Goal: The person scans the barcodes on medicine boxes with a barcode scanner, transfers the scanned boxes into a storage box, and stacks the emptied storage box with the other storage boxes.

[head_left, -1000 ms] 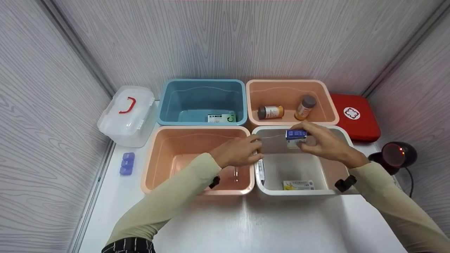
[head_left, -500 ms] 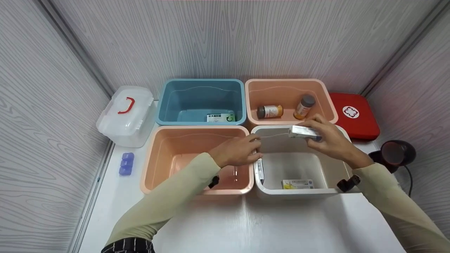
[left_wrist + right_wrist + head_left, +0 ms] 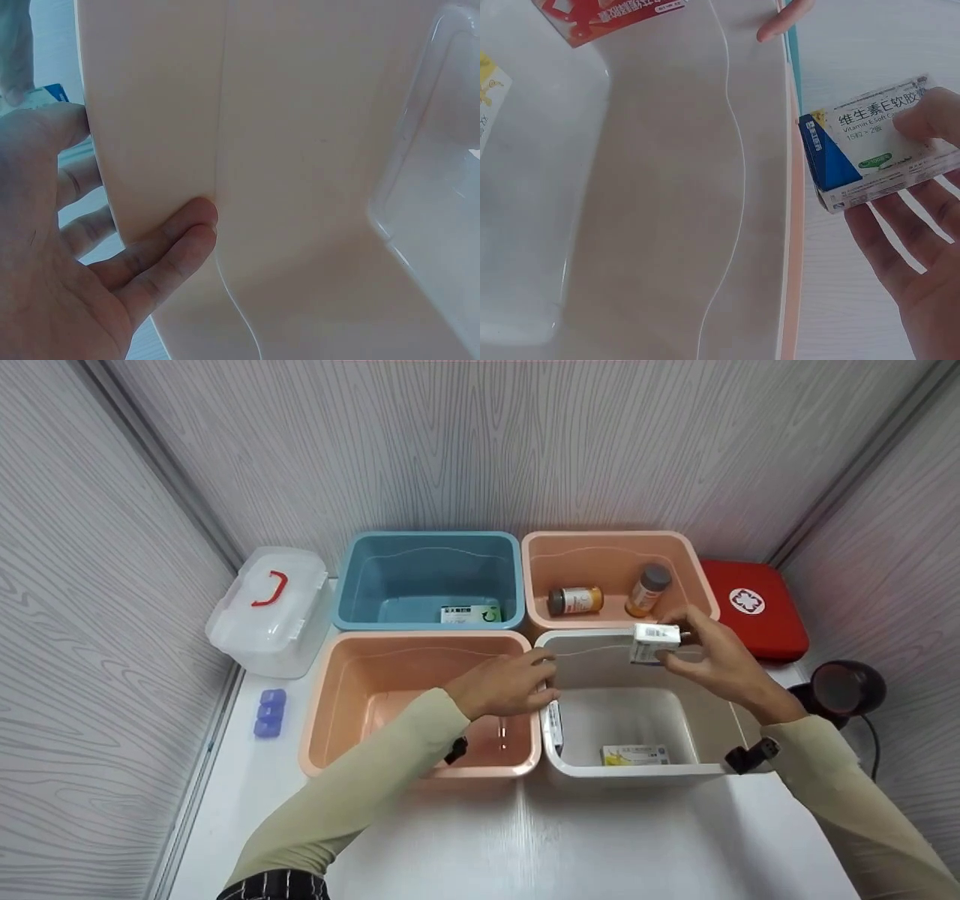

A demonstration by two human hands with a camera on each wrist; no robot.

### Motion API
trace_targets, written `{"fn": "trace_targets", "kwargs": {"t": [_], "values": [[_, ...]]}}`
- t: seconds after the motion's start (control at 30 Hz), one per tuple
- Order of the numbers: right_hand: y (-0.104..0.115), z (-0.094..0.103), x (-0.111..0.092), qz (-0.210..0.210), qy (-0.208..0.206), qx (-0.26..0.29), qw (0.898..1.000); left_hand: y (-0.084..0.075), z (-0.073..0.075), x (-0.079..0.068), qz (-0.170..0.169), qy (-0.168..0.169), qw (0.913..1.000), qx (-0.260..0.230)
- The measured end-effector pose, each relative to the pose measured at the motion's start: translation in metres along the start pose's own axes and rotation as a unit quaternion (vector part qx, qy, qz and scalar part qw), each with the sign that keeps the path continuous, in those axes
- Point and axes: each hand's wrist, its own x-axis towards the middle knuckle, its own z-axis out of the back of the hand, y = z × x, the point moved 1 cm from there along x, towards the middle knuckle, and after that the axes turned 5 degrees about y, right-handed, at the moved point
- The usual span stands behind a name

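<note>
My right hand (image 3: pixel 716 656) grips a white-and-blue medicine box (image 3: pixel 651 643) by one end, above the far rim of the white bin (image 3: pixel 720 769). In the right wrist view the box (image 3: pixel 870 142) reads "Vitamin E", with the thumb on its printed face and fingers beneath. My left hand (image 3: pixel 510 682) rests across the adjoining rims of the front peach bin (image 3: pixel 420 771) and the white bin. The left wrist view shows two fingers (image 3: pixel 169 255) flat against the peach wall, the others beyond the rim. A red-and-white box (image 3: pixel 607 16) leans in the white bin near that hand.
A yellow-marked box (image 3: pixel 634 754) lies in the white bin. Behind stand a blue bin (image 3: pixel 435 540) with one box and a peach bin (image 3: pixel 607 538) with two bottles (image 3: pixel 647 589). Sideways sit a clear case (image 3: pixel 270 607), purple pill organizer (image 3: pixel 270 712), red kit (image 3: pixel 754 615) and black scanner (image 3: pixel 844 690).
My right hand has turned the medicine box over, from its blue face to a white side with a barcode, and shifted slightly right. My left hand stays on the rims.
</note>
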Motion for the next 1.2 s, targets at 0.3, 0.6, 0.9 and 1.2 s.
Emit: {"fn": "trace_targets", "kwargs": {"t": [0.3,0.6,0.9,1.2], "values": [[-0.008,0.012,-0.015,-0.034,-0.040,0.009,0.999,0.000,-0.001,0.000,0.005,-0.001,1.0000,0.001],[-0.028,0.037,-0.037,-0.097,-0.085,0.016,0.992,-0.001,-0.001,0.000,0.003,0.011,0.9999,0.009],[-0.073,0.068,-0.076,-0.074,-0.206,0.262,0.940,-0.001,0.000,-0.001,0.000,0.009,1.0000,0.000],[-0.110,0.077,-0.120,-0.142,-0.268,0.353,0.885,0.000,0.000,0.000,0.005,0.008,1.0000,-0.003]]}}
